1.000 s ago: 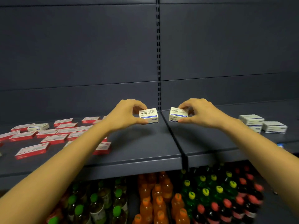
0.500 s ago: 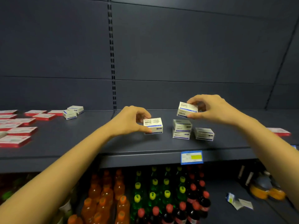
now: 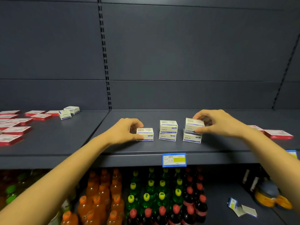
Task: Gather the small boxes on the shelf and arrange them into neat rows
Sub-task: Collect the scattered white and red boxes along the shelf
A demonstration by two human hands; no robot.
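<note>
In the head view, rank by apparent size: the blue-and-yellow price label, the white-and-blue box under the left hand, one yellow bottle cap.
1. Blue-and-yellow price label, widest, though nearer the camera.
2. White-and-blue box gripped by the left hand, which partly covers it.
3. Yellow bottle cap, clearly smallest.

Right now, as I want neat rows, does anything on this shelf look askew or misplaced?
Yes. The top paper-clip box the right hand pinches sits skewed on the lower box. Two stray white boxes lie angled beside red boxes, far left. The left hand grips a single box, set square.
</note>
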